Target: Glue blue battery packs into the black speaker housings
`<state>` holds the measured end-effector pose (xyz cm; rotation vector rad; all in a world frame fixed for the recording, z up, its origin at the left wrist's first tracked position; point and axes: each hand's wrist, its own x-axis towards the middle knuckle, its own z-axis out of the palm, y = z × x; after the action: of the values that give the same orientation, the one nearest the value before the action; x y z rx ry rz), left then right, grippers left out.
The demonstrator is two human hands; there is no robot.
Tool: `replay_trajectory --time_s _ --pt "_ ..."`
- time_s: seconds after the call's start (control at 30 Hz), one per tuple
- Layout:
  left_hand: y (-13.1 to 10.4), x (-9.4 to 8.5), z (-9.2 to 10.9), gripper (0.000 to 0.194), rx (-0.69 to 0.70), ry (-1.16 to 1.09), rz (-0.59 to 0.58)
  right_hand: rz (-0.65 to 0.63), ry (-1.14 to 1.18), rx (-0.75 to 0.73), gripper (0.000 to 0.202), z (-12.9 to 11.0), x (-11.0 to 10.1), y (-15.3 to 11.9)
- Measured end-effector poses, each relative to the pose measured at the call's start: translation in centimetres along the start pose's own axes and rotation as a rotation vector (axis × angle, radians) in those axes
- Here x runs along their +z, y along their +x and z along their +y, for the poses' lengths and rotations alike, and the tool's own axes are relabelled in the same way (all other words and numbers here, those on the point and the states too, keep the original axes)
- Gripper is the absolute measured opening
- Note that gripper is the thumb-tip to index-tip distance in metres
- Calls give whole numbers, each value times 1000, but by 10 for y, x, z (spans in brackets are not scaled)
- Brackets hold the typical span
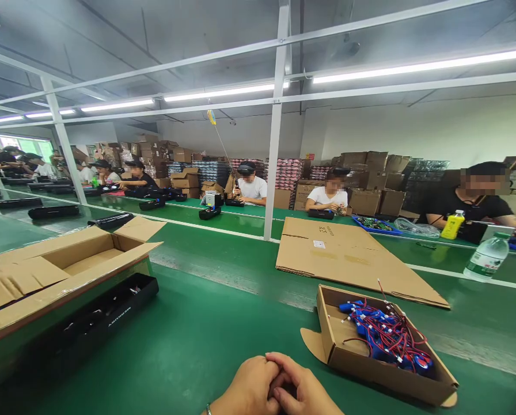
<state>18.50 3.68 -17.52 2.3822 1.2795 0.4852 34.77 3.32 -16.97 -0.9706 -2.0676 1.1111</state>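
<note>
The left hand (pixel 247 387) and right hand (pixel 303 387) were clasped, fingers curled, holding only each other, by the near edge of the green desk (pixel 189 346); the box (pixel 370 367) of blue wired packs (pixel 385 331) sat to their right, flat cardboard (pixel 348 253) beyond; people (pixel 253 187) lined the far edge before stacked cartons (pixel 365 173), under strip lights (pixel 413 67)

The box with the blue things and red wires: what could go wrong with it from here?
The wires are tangled, so pulling out one blue piece might drag others along or tug a plug loose.

One flap of the open box sticks out towards the clasped left hand and right hand. An arm might bump it and nudge the box.
</note>
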Motion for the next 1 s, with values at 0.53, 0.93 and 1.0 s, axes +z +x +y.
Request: replay_trajectory --time_s 0.53,0.93,1.0 --pt "1 -3 2 26 -42 4 -19 -16 26 -13 61 6 0 1" --pt "1 -3 2 26 -31 -23 -14 -17 30 -16 62 5 -1 1" --pt "1 -4 3 24 -37 -21 -15 -26 34 -8 61 4 -1 1"
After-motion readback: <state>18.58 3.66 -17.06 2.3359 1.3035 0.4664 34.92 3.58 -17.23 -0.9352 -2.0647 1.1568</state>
